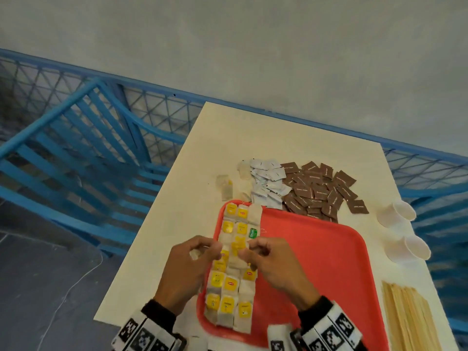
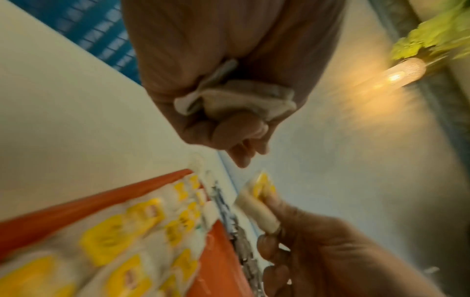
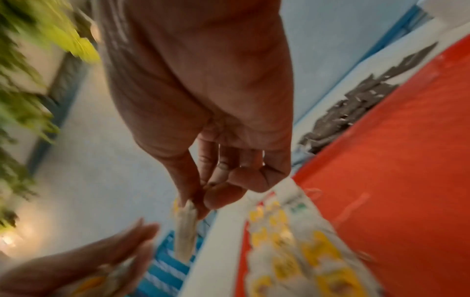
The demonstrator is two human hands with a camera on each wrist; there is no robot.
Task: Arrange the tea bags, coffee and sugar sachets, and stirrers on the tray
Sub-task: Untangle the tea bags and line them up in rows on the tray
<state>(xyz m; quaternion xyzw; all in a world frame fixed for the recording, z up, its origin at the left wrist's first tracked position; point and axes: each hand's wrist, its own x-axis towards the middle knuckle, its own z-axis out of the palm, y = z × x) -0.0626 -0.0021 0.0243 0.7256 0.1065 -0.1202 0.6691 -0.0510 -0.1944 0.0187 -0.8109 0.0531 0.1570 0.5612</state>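
A red tray (image 1: 316,262) lies on the white table, with rows of yellow-tagged tea bags (image 1: 229,282) along its left side. Above those rows my right hand (image 1: 247,252) pinches one tea bag (image 1: 239,245) by thumb and forefinger; in the right wrist view this bag (image 3: 187,227) hangs from the fingertips. My left hand (image 1: 202,249) curls round a small bunch of tea bags (image 2: 236,100) in its palm, just left of the right hand. White sugar sachets (image 1: 268,183), brown coffee sachets (image 1: 321,191) and wooden stirrers (image 1: 405,320) lie on the table off the tray.
A few loose tea bags (image 1: 224,186) lie beyond the tray's far left corner. Two white paper cups (image 1: 397,214) lie on their sides at the table's right edge. Blue metal railings (image 1: 76,138) stand left of and behind the table.
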